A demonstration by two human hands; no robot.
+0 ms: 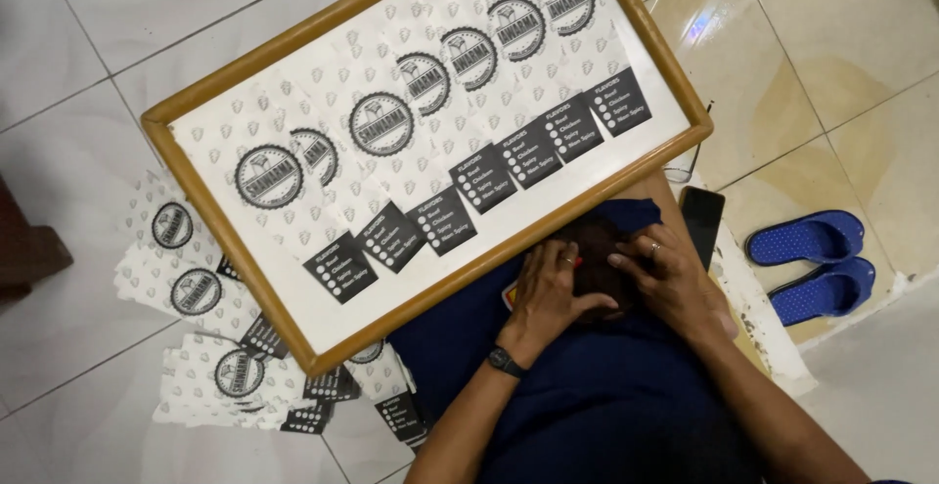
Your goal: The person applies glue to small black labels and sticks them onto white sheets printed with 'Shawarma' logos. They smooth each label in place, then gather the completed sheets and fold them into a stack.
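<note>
Both my hands rest on a small dark brown, rounded, fuzzy-looking object (599,249) lying on my lap, at about 4 o'clock from the centre of the view. My left hand (550,286) lies palm-down on its 8 o'clock side, fingers spread over the top, a ring on one finger and a black wristwatch (505,361) on the wrist. A small red bit shows at the fingertips; I cannot tell what it is. My right hand (668,274) covers the 3 o'clock side, fingers curled onto the object, ring on one finger. Neither grip is closed around it: both press flat, loosely bent. The object sits on dark blue cloth (587,396) that covers my lap.

Just at 11 o'clock of the object, touching the cloth's edge, lies a wooden-framed rectangular tray (166,156) with a white bed, tilted diagonally. On it lies a row of overlapping white paper wrappers (411,122) with round black emblems and black square panels.

At 8 o'clock, partly under the tray's corner, lie more of the same wrappers in a loose heap on the floor (210,347). The floor is pale glossy tile (88,44).

At 2 o'clock of my right hand lies a black phone (701,220), face up, screen dark. Farther toward 3 o'clock sits a pair of blue perforated slippers (812,261), side by side, well apart from my hands.
</note>
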